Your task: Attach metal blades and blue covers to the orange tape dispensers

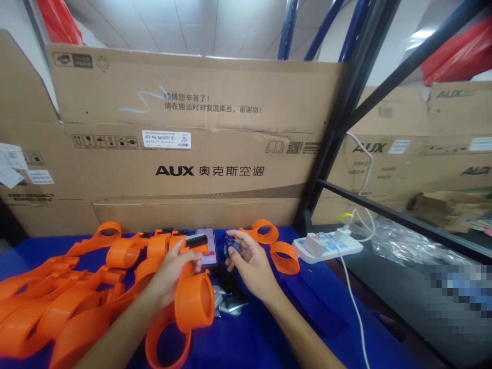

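head-worn camera | faces forward-down (a wide view) | hands near, cardboard beyond

Between the left hand and the right hand only a narrow gap is left, with small packets and a phone spread below it. The left side is crowded by a heap of orange straps. The back is closed off by a cardboard box. On the right, a low path over the blue table is bordered by orange loops, a power strip, its white cable and a black post.
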The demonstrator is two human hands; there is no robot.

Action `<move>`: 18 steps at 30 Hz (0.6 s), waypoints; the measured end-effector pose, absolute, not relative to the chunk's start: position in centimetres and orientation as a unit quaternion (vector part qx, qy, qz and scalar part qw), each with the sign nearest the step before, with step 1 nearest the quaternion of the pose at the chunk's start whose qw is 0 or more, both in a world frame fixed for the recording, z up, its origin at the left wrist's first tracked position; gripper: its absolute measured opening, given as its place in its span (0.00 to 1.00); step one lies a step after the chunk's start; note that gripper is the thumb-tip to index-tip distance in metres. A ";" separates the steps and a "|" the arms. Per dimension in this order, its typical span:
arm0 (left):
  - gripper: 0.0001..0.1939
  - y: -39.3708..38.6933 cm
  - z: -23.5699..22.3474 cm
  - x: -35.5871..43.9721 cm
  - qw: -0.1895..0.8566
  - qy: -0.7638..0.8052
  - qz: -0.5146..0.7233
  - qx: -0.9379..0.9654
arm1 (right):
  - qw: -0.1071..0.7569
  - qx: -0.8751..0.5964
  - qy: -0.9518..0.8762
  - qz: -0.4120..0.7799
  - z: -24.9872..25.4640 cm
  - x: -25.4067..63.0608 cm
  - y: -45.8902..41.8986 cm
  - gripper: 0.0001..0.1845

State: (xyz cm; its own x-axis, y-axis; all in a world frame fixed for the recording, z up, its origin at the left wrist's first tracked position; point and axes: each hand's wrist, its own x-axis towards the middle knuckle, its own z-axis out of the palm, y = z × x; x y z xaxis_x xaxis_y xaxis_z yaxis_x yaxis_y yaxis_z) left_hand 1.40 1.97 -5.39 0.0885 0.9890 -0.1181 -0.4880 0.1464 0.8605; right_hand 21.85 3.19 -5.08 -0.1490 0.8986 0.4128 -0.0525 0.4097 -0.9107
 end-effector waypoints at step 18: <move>0.19 1.3 -5.0 2.1 0.626 0.377 0.530 0.431 | 0.444 -0.289 -0.743 0.409 -3.7 21.8 1.0 0.24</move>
State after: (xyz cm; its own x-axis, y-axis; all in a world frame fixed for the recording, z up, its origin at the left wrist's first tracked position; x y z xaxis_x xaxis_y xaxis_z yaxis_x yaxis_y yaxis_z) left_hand 2.09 1.28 -4.96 0.1548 0.9878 -0.0144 -0.3377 0.0667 0.9389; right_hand 21.82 0.98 -3.70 -0.4382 0.7925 0.4242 0.0658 0.4989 -0.8641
